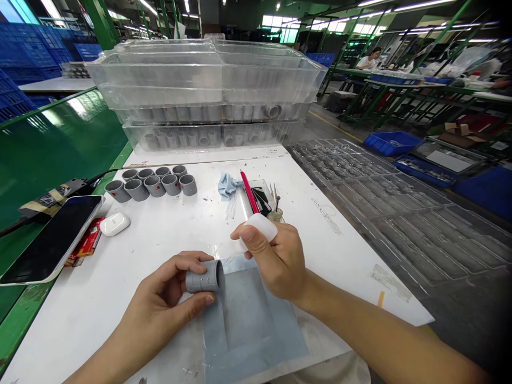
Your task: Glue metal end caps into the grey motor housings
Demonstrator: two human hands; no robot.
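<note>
My left hand (pixel 164 296) grips a short grey tube (pixel 201 278) between thumb and fingers, lying on its side with the open end facing right. Small marks or drops show on the tube's outer wall. To its right, my right hand (pixel 282 261) is closed round a smooth white object (pixel 263 226), its kind partly hidden by the fingers. The two hands are apart. Below them a grey-blue sheet (pixel 252 320) lies on the white tabletop. Several more grey tubes (pixel 153 186) stand upright in two rows at the back left, some with small red marks.
Stacked clear plastic trays (pixel 212 80) with grey tubes inside stand at the back. Behind my right hand are a red pen (pixel 249 191), a small glass jar (pixel 275 215) and a crumpled blue cloth (pixel 229 185). A phone (pixel 54 234) and a white case (pixel 114 224) lie left.
</note>
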